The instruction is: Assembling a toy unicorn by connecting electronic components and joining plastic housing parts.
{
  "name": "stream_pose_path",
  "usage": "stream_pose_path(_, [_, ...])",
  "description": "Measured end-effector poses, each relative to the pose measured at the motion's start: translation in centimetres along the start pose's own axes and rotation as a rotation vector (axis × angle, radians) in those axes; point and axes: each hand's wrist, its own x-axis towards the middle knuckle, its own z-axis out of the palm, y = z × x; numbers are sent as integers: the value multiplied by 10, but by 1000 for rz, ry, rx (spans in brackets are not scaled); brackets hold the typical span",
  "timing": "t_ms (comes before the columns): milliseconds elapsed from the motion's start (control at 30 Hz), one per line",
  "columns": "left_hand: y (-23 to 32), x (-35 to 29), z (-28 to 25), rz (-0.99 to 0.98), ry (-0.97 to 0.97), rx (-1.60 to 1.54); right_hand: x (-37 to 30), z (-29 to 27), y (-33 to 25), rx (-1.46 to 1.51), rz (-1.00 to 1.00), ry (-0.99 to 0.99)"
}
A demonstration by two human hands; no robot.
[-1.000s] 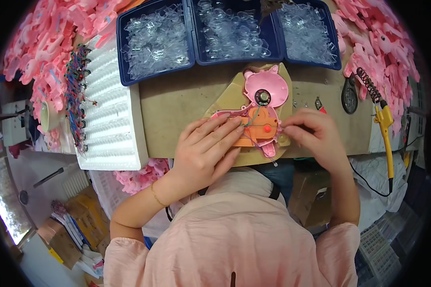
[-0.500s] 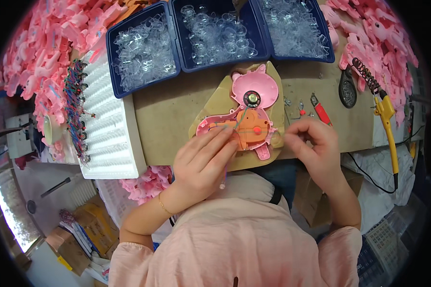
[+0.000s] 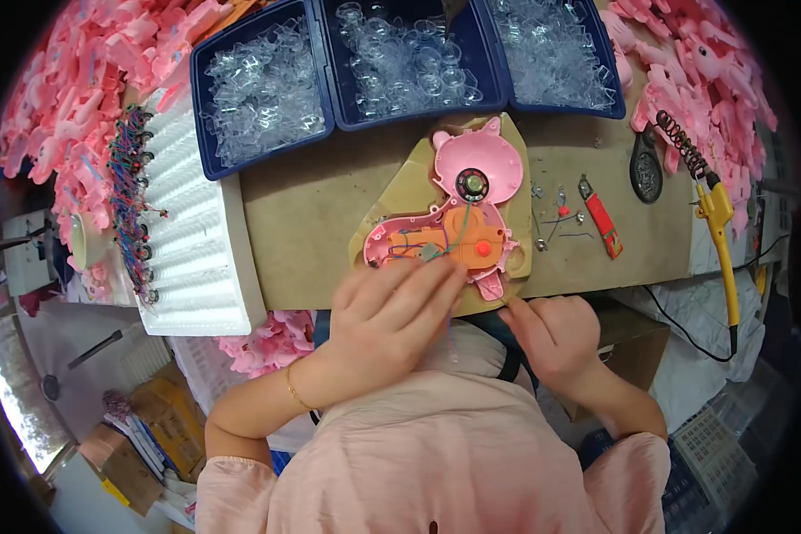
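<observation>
A pink animal-shaped toy shell [image 3: 479,156] lies inner side up in a tan holder [image 3: 392,206]. It contains a round speaker [image 3: 472,185], an orange mechanism box [image 3: 461,233] with a red button, and thin coloured wires [image 3: 465,224]. My left hand [image 3: 387,311] lies across the shell's near edge, fingers stretched out and fingertips at the orange box; its thumb is hidden. A faint thin wire [image 3: 451,338] trails below those fingers. Beside the holder's near edge, my right hand [image 3: 556,336] is closed in a pinch; what it holds, if anything, is too small to make out.
Blue bins [image 3: 347,111] of clear plastic parts stand at the back. A white ridged foam tray [image 3: 200,222] with wired parts sits left. To the right are a red-handled cutter [image 3: 602,222], small metal bits and a yellow soldering iron [image 3: 719,218]. Pink shells [image 3: 71,107] are heaped both sides.
My right hand has moved down and left to the holder's near edge. My left hand has shifted slightly toward me and right, uncovering more of the orange box and wires.
</observation>
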Motion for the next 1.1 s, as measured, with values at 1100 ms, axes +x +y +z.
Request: stream_pose_path(1100, [-8,13,-4,252,-131,-81,44,-46,34,856,511,-496])
